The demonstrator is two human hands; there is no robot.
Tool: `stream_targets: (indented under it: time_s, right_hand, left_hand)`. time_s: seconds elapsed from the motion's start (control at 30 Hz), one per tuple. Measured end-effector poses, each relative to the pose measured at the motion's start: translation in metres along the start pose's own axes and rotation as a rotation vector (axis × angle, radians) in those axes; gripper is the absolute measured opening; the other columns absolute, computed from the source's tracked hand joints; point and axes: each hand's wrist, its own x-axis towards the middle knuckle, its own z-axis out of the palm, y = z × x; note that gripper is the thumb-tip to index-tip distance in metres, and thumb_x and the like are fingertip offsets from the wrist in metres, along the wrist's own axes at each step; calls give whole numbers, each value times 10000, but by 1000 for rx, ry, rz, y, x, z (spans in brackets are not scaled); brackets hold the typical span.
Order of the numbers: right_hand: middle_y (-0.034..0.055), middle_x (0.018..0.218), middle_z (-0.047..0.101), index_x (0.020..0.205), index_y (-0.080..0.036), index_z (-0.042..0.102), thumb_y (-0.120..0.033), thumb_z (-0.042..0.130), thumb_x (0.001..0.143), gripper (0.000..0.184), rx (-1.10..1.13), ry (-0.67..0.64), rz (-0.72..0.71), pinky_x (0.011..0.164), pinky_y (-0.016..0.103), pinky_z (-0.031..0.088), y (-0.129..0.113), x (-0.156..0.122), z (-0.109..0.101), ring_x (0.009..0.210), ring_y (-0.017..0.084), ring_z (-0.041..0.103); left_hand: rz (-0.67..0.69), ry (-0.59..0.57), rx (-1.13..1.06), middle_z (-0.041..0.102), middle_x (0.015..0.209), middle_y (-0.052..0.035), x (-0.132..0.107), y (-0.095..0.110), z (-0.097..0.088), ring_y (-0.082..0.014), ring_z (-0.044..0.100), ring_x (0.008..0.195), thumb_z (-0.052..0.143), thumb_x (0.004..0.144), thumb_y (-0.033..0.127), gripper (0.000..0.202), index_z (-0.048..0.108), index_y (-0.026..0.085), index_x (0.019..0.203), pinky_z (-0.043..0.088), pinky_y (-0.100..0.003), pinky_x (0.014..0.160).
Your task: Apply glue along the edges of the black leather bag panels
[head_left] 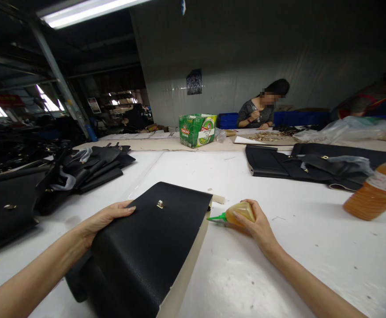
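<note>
My left hand (111,217) grips the left edge of a black leather bag piece (153,238), thumb on top and the other fingers out of sight beneath. A small gold clasp (160,204) sits on the leather near its far end, and a beige lining edge runs along its right side. In my right hand (259,225) is a squeeze bottle (237,213) of amber liquid, tilted to the left. Its green nozzle tip lies close to the bag's right edge; whether it touches I cannot tell.
Black bag pieces are piled at the left (90,168) and at the right (279,161). A large bottle of orange liquid (371,194) stands at right. Behind are a green carton (196,130) and a seated person (257,110) across the white table (245,274).
</note>
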Motion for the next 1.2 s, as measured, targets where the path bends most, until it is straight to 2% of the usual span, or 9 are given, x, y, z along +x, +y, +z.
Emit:
stream_targets:
  time_s: [0.17, 0.33, 0.5, 0.67, 0.83, 0.9, 1.0, 1.07, 1.2]
  right_hand:
    - [1, 913, 582, 1050, -260, 499, -535, 709, 757, 453, 28, -90, 49, 709, 334, 463, -2, -10, 0, 832, 262, 573]
    - [-1, 940, 565, 1056, -267, 480, -533, 718, 753, 469, 31, -18, 61, 733, 329, 453, -6, -14, 4, 864, 258, 558]
    - [1, 891, 590, 1048, -262, 494, -536, 700, 768, 442, 62, -114, 96, 681, 323, 473, -12, -25, 8, 807, 259, 585]
    - [-1, 926, 574, 1043, -266, 487, -538, 720, 747, 465, 48, -19, 101, 704, 312, 455, -17, -32, 11, 840, 251, 562]
    - [-6, 874, 591, 1054, -255, 478, -523, 702, 758, 458, 120, -224, 139, 677, 300, 456, -24, -44, 16, 799, 245, 569]
    - [-7, 879, 587, 1061, -256, 474, -525, 701, 761, 463, 89, -180, 134, 683, 299, 454, -24, -42, 14, 804, 244, 568]
    - [-5, 912, 571, 1054, -258, 474, -541, 706, 753, 474, 26, -18, 109, 699, 299, 448, -21, -35, 11, 829, 244, 557]
    - [-3, 917, 570, 1055, -258, 475, -541, 706, 754, 474, 9, 2, 104, 696, 299, 445, -20, -34, 9, 830, 245, 555]
    - [0, 909, 592, 1081, -260, 473, -530, 691, 776, 462, 35, -178, 118, 686, 303, 462, -23, -41, 8, 812, 249, 580]
  left_hand:
    - [31, 45, -2, 730, 1056, -150, 4, -5, -2, -331, 689, 931, 766, 653, 253, 516, 669, 157, 1151, 533, -380, 829]
    - [21, -7, 16, 709, 1100, -171, -4, -2, 1, -316, 678, 964, 706, 735, 234, 435, 657, 130, 1155, 499, -388, 888]
    - [37, -11, 33, 699, 1115, -176, -7, -4, -4, -320, 662, 998, 665, 783, 218, 409, 634, 130, 1182, 488, -414, 901]
    - [38, -51, -22, 708, 1089, -188, -4, -8, -9, -283, 696, 891, 639, 804, 197, 372, 645, 109, 1165, 522, -383, 839]
    - [73, -47, -36, 726, 1039, -176, -5, -9, -6, -273, 704, 856, 660, 784, 180, 389, 645, 112, 1167, 541, -362, 794]
    - [87, -55, -41, 728, 1029, -178, -6, -9, -6, -268, 706, 841, 655, 788, 173, 385, 644, 111, 1168, 544, -361, 784]
    - [90, -62, -51, 726, 1032, -181, -7, -11, -8, -264, 705, 843, 636, 804, 172, 384, 632, 111, 1183, 541, -364, 788]
    - [93, -52, -47, 722, 1042, -180, -7, -12, -10, -262, 703, 854, 630, 811, 171, 394, 620, 111, 1200, 539, -362, 791]
    - [91, -63, -46, 718, 1049, -178, -6, -13, -14, -261, 700, 855, 623, 814, 165, 411, 602, 111, 1221, 532, -370, 803]
